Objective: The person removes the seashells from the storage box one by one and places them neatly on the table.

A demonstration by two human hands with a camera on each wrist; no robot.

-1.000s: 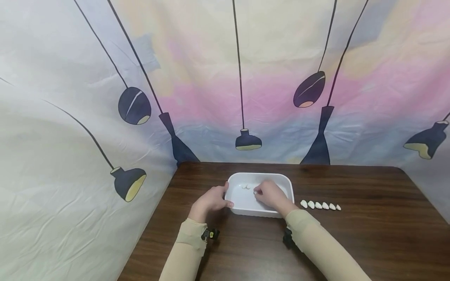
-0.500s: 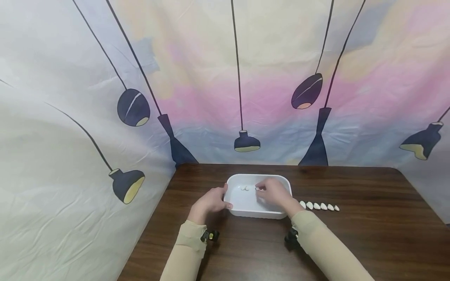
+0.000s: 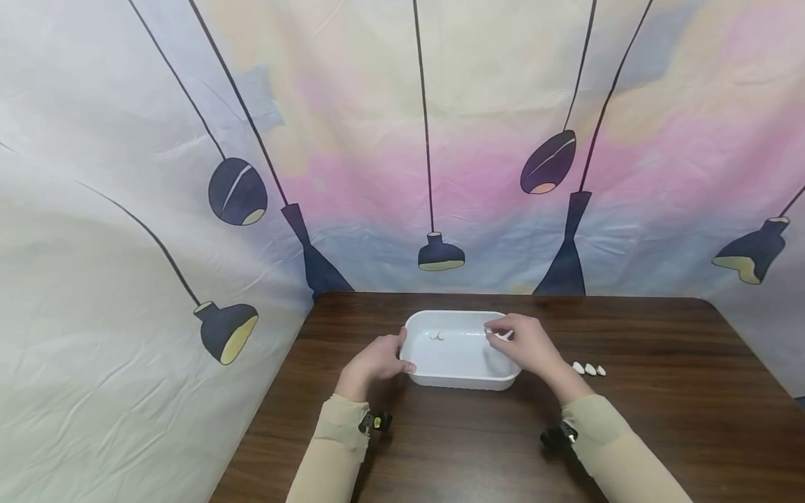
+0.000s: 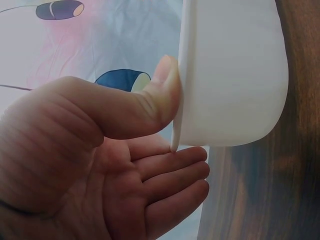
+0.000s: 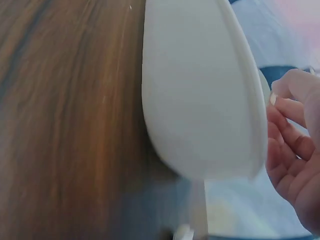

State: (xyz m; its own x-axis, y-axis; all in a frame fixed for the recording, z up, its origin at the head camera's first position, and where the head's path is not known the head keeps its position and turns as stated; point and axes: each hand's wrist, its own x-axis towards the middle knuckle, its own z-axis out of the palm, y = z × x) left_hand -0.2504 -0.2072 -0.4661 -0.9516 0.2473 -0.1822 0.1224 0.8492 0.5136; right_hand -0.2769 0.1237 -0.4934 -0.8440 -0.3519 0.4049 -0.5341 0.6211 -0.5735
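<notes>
My left hand [image 3: 376, 358] steadies the left end of a white rectangular tray [image 3: 462, 383]; in the left wrist view the thumb [image 4: 162, 92] lies against its rim and the fingers reach past the corner. Over the tray's right end, my right hand [image 3: 531, 342] pinches a small white shell-like piece [image 5: 273, 99] between thumb and index finger, mostly covered by the fingertips. Two pale, curved pieces [image 3: 437, 337] lie inside the tray toward the back left. A row of white shell-like pieces [image 3: 590, 369] is on the table right of the tray, partly hidden behind my right wrist.
The dark wood-grain table [image 3: 465, 447] ends at the back against a hanging cloth [image 3: 490, 175] printed with lamps. A small black camera is strapped to each wrist.
My right hand has shifted right, from the tray's middle to its right edge, still pinching a small piece, and now covers part of the row. The left hand stays on the tray.
</notes>
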